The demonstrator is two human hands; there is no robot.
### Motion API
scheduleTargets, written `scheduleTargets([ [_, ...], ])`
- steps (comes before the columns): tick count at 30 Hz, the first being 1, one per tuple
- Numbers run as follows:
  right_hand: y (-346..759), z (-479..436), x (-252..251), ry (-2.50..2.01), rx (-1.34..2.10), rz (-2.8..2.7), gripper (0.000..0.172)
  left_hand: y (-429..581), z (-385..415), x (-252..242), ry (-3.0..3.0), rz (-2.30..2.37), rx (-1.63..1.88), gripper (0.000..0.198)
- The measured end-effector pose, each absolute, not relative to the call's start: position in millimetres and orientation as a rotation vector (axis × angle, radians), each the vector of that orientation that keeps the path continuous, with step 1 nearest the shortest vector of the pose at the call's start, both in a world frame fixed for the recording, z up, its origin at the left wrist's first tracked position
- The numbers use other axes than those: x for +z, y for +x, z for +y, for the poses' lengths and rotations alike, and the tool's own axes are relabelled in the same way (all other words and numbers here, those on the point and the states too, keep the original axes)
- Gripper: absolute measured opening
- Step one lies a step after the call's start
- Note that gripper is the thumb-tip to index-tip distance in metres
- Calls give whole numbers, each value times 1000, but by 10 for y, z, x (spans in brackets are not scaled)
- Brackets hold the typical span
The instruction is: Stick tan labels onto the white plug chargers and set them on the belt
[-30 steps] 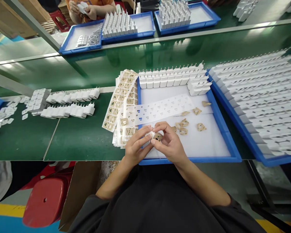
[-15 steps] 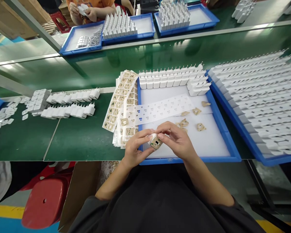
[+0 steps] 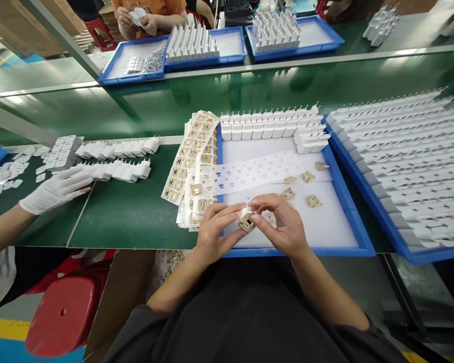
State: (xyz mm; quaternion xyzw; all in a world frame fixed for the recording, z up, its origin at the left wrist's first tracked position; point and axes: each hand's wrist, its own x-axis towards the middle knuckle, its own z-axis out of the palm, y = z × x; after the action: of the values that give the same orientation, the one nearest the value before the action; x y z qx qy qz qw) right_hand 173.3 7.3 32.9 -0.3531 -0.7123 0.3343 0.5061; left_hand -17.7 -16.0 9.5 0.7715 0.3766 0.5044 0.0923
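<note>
"Glove [image 3: 53,192], white, at middle left of the frame?"
"Covers a co-worker's hand, fingers spread beside rows of white plugs [image 3: 119,150] on the green bench [image 3: 136,214]."
"Then, left of centre?"
"Sticker sheets [image 3: 191,151], stacked along the left rim of a blue tray [image 3: 338,251], with a pale strip [image 3: 253,174] lying partly across it."
"Left hand [image 3: 217,233], just below centre?"
"Holds a white adapter [image 3: 245,222] between thumb and fingers, tan face toward the camera."
"Right hand [image 3: 283,226]?"
"Holds thumb and forefinger narrowly apart at that face; gripping or merely touching, impossible to tell."
"And farther right?"
"Tan scraps [image 3: 314,201] loose in the blue tray, then more white plugs [image 3: 408,151] filling another tray [image 3: 435,256] at the right edge."
</note>
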Motion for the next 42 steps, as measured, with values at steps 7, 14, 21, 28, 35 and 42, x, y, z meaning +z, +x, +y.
scheduleTargets([
  [7, 1733, 84, 378, -764, 873, -1697, 14, -217, -131, 104, 2497, 1114, 1613, 45],
  [14, 1722, 64, 371, -766, 715, -1770, 15, -230, -132, 146, 2590, 1044, 1599, 41],
  [21, 1696, 4, 309, -918, 1163, -1443, 10, -185, -159, 85, 2518, 1014, 1595, 35],
  [28, 1605, -35, 285, -765, 1458, -1190, 15, -169, -139, 70, 2517, 1107, 1646, 39],
  [35, 1520, -62, 249, -740, 1506, -1064, 12, -174, -141, 55, 2538, 1074, 1689, 42],
  [42, 1494, -59, 228, -751, 1496, -1010, 9, -181, -131, 55, 2553, 1046, 1676, 43],
])
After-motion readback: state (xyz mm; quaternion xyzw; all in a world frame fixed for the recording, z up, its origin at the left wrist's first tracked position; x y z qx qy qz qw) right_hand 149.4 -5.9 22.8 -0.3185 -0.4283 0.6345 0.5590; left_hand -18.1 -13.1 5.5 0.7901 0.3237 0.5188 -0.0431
